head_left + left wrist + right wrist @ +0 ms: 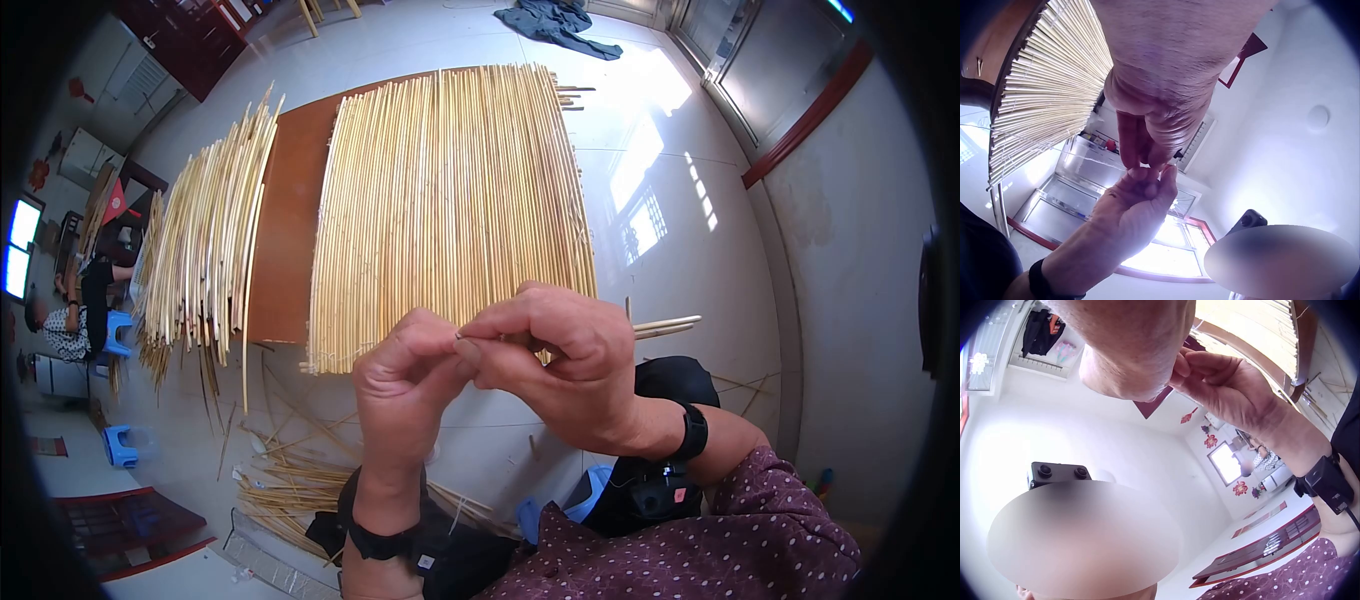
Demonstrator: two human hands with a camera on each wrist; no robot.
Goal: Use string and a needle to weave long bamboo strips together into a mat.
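Note:
A mat of pale reed stalks (450, 190) lies just beyond both hands. In the head view the fingertips of the left hand (405, 375) and right hand (565, 365) meet over its near edge. In the left wrist view a thin white thread (1094, 161) runs from the mat (1054, 81) to the meeting fingertips; the left hand (1160, 87) comes from above, the right hand (1125, 215) from below. Both hands pinch the thread between thumb and fingers. In the right wrist view the left hand's palm (1235, 390) shows, while the right hand (1138, 350) hides its own fingertips.
Loose stalks (205, 240) lie on the left of the brown board (287, 220). More stalks (290, 495) are scattered on the floor near the person's legs. Blue stools (120, 446) and a seated person (75, 315) are at the far left. Dark clothing (560, 25) lies on the floor behind.

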